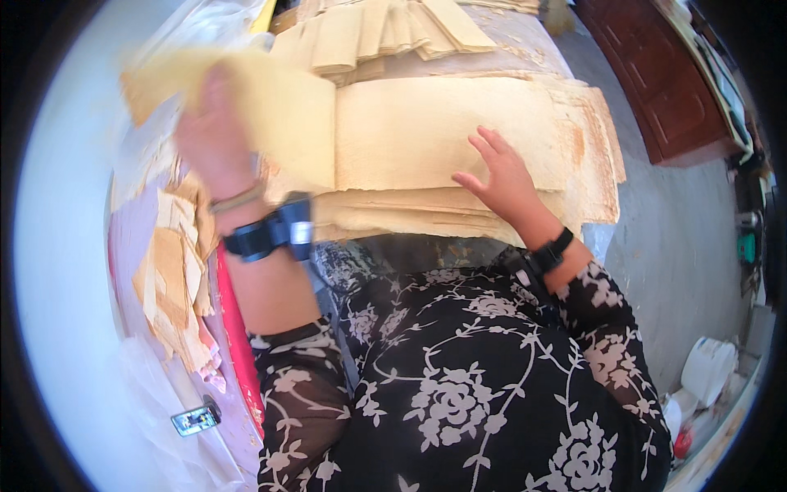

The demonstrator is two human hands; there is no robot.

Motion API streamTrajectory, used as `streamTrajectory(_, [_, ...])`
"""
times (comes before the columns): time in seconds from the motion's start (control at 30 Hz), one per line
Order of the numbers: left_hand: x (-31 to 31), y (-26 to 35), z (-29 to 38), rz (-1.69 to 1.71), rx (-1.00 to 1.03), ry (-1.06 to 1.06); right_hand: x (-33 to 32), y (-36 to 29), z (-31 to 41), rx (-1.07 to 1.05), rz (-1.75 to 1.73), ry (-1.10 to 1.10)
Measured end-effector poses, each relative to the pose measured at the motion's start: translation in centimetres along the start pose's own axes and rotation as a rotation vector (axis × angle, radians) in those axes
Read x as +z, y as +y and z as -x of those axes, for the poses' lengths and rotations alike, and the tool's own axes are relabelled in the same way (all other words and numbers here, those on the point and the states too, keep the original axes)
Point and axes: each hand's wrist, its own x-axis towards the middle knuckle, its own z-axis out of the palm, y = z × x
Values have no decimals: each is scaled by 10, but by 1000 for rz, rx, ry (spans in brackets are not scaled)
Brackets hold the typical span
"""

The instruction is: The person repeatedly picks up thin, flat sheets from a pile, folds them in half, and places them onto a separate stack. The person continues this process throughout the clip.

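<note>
A stack of thin, pale tan sheets [430,129] lies before me, its edges ragged and browner at the right. My left hand [218,129] is blurred and holds a yellowish sheet [289,123] at the upper left; the fingertips are partly hidden. That sheet's straight right edge lies over the left part of the stack. Above the right half of the stack, my right hand [492,163] has its fingers apart with nothing in them; whether it touches the top sheet I cannot tell.
Several folded tan sheets [338,37] lie at the back of the table. Torn pieces [166,289] lie at the left, near clear plastic film [147,393] and a small device with a lit screen [195,420]. A brown wooden cabinet [670,80] and a white bucket [707,363] stand at the right.
</note>
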Motion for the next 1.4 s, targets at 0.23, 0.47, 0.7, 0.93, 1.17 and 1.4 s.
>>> streamTrajectory(0.23, [6, 166, 105, 882, 520, -46, -15, -33, 32, 64, -1549, -125])
streamTrajectory(0.47, [20, 154, 225, 1081, 596, -546, 18, 19, 2, 826, -1672, 186])
streamTrajectory(0.7, [133, 134, 200, 420, 196, -843, -45, -41, -34, 407, -1498, 379])
streamTrajectory(0.93, [198, 53, 167, 599, -473, -910, -148, -98, -8, 12, -1462, 517])
streamTrajectory(1.17, [181, -13, 171, 1481, -1326, -562, -103, 14, 14, 553, -1443, 481])
streamTrajectory(1.4, [75, -79, 219, 1357, -1356, -464, 22, 130, 54, 839, -1542, 449])
